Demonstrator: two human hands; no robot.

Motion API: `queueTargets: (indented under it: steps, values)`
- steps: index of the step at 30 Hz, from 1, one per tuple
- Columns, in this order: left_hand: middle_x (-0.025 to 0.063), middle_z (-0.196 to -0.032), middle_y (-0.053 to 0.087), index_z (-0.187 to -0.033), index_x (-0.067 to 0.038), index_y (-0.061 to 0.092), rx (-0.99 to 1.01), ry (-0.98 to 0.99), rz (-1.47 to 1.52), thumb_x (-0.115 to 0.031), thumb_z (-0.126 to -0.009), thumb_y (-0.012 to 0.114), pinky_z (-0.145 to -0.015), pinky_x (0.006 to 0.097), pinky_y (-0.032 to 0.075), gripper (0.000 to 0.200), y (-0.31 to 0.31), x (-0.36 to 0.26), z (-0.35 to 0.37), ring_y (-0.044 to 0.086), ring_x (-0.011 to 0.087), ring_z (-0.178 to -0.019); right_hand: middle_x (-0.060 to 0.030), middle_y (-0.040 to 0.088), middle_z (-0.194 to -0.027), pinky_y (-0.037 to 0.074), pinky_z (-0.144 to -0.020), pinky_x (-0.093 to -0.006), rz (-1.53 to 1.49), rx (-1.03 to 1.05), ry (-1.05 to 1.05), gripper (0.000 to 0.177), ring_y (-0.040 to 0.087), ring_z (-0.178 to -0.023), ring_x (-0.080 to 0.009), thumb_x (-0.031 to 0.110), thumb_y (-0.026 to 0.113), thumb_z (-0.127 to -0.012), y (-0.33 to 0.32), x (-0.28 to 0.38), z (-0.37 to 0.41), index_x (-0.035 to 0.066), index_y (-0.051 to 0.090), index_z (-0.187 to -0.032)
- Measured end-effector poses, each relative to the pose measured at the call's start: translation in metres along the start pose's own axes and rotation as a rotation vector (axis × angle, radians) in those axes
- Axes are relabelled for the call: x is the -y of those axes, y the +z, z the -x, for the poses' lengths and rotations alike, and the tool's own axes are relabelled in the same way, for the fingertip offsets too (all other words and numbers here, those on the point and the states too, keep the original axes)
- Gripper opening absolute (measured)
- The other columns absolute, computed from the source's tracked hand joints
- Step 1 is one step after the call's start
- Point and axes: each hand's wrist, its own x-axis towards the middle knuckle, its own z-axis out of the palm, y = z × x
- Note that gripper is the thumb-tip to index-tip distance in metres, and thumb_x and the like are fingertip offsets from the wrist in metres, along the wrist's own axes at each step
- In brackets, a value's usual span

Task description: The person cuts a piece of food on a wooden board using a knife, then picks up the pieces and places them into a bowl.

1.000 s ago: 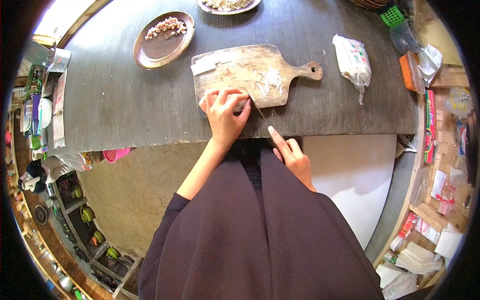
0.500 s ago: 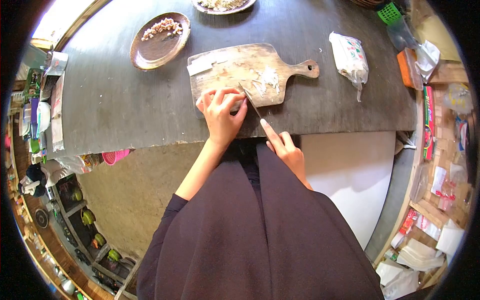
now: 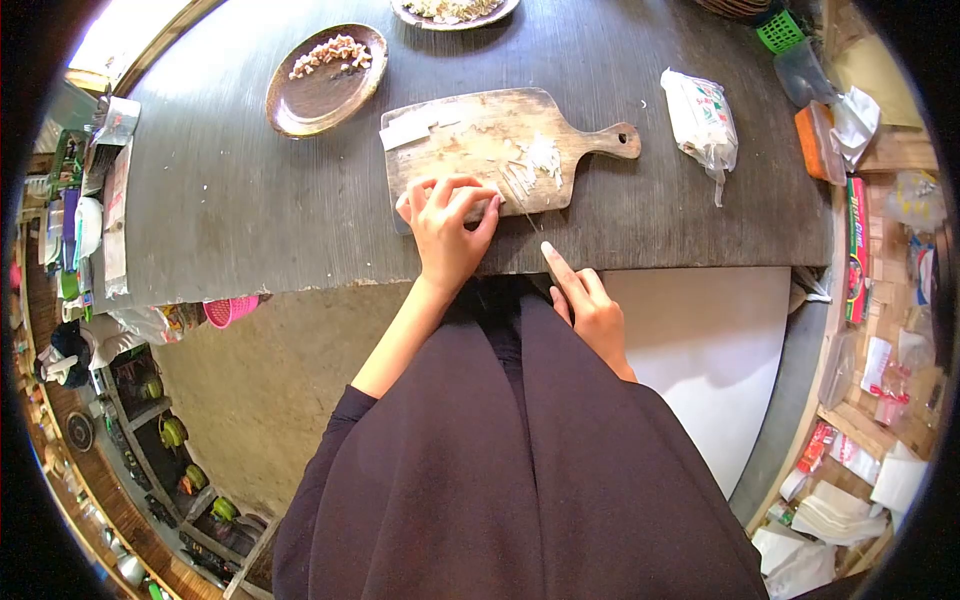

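Note:
A wooden cutting board with its handle to the right lies near the table's front edge. My left hand is curled over its lower part, fingertips pressed on a small pale piece that they mostly hide. My right hand holds a thin knife, index finger along its back; the blade points up and left, its tip by my left fingertips. Thin white strips are heaped on the right of the board, and flat white slabs lie at its upper left.
Behind the board to the left is a brown plate with small pinkish pieces. Another plate of pale shreds stands at the far edge of view. A white plastic bag lies right of the board; an orange-sided container sits farther right.
My right hand and the knife have shifted slightly right and down. The knife's tip is lower than before. My left hand keeps nearly the same place on the board.

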Motion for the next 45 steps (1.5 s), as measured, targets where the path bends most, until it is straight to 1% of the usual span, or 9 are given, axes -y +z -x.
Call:
queueTargets:
  steps: [4,6,18,27,30,40,42,44,45]
  values:
    - [-0.0085,-0.103,0.07,-0.087,-0.022,0.077,0.009,-0.006,0.008,-0.021,-0.077,0.083,-0.098,0.0427,0.032,0.012,0.0,0.0,0.0,0.055,0.0247,-0.11,-0.0028,0.056,-0.088,0.059,-0.057,-0.0383,-0.027,0.006,-0.016,0.063,0.066,-0.061,-0.0235,0.019,0.072,-0.093,0.0,0.004,0.003,0.036,0.053,-0.151]
    - [-0.0084,-0.103,0.07,-0.088,-0.022,0.077,0.014,-0.008,0.002,-0.021,-0.076,0.083,-0.098,0.0428,0.032,0.013,0.0,0.001,0.0,0.055,0.025,-0.11,-0.0028,0.056,-0.088,0.059,-0.056,-0.0388,-0.021,0.045,-0.002,0.064,0.066,-0.061,-0.0232,0.019,0.072,-0.093,-0.001,0.006,0.004,0.036,0.053,-0.151]
    - [-0.0076,-0.101,0.071,-0.088,-0.02,0.076,0.017,0.004,0.004,-0.019,-0.076,0.083,-0.098,0.0435,0.032,0.014,0.001,0.003,0.001,0.055,0.0261,-0.111,-0.0034,0.054,-0.087,0.059,-0.056,-0.0393,-0.006,0.058,0.005,0.065,0.066,-0.06,-0.0238,0.019,0.072,-0.093,-0.001,0.008,0.005,0.036,0.052,-0.152]
    - [-0.0081,-0.102,0.07,-0.087,-0.02,0.075,0.021,0.012,0.011,-0.018,-0.075,0.083,-0.098,0.044,0.032,0.014,0.0,0.003,0.001,0.055,0.0263,-0.111,-0.0041,0.05,-0.085,0.058,-0.053,-0.0387,0.025,0.016,-0.031,0.066,0.063,-0.055,-0.0242,0.02,0.072,-0.093,0.013,0.005,0.0,0.035,0.049,-0.153]
    - [-0.0083,-0.101,0.07,-0.086,-0.02,0.075,0.014,0.011,-0.003,-0.019,-0.076,0.083,-0.098,0.0438,0.032,0.013,0.001,0.004,0.001,0.055,0.0259,-0.111,-0.0044,0.051,-0.085,0.057,-0.053,-0.0386,0.051,0.031,-0.032,0.067,0.063,-0.055,-0.0244,0.02,0.072,-0.093,0.015,0.003,-0.003,0.036,0.049,-0.154]
    - [-0.0092,-0.101,0.07,-0.086,-0.021,0.076,0.006,0.009,-0.005,-0.02,-0.076,0.083,-0.099,0.0433,0.032,0.012,0.001,0.002,0.001,0.055,0.0254,-0.11,-0.0051,0.054,-0.086,0.057,-0.054,-0.0401,0.039,0.029,-0.018,0.066,0.064,-0.057,-0.0254,0.019,0.072,-0.092,0.001,0.002,-0.001,0.035,0.052,-0.152]
    - [-0.0092,-0.1,0.07,-0.086,-0.021,0.076,0.005,0.008,-0.011,-0.019,-0.076,0.083,-0.099,0.0432,0.032,0.012,0.0,0.001,0.001,0.055,0.0254,-0.11,-0.0053,0.054,-0.086,0.057,-0.055,-0.0403,0.009,0.004,0.018,0.064,0.065,-0.059,-0.0257,0.017,0.072,-0.092,0.001,0.0,-0.006,0.035,0.053,-0.151]
    - [-0.0052,-0.099,0.072,-0.085,-0.019,0.077,0.013,-0.016,0.009,-0.018,-0.077,0.083,-0.102,0.0437,0.032,0.009,-0.002,-0.002,0.0,0.055,0.0266,-0.111,-0.0054,0.054,-0.086,0.057,-0.056,-0.0404,-0.015,-0.001,0.016,0.064,0.065,-0.06,-0.0257,0.016,0.072,-0.092,0.001,-0.001,-0.006,0.035,0.053,-0.151]
    - [-0.0052,-0.099,0.072,-0.085,-0.019,0.077,0.013,-0.016,0.008,-0.018,-0.077,0.083,-0.102,0.0437,0.032,0.009,-0.002,-0.001,0.0,0.055,0.0266,-0.111,-0.0055,0.054,-0.087,0.057,-0.056,-0.0405,-0.039,-0.008,0.016,0.063,0.064,-0.06,-0.0257,0.016,0.071,-0.092,0.001,-0.001,-0.007,0.035,0.054,-0.15]
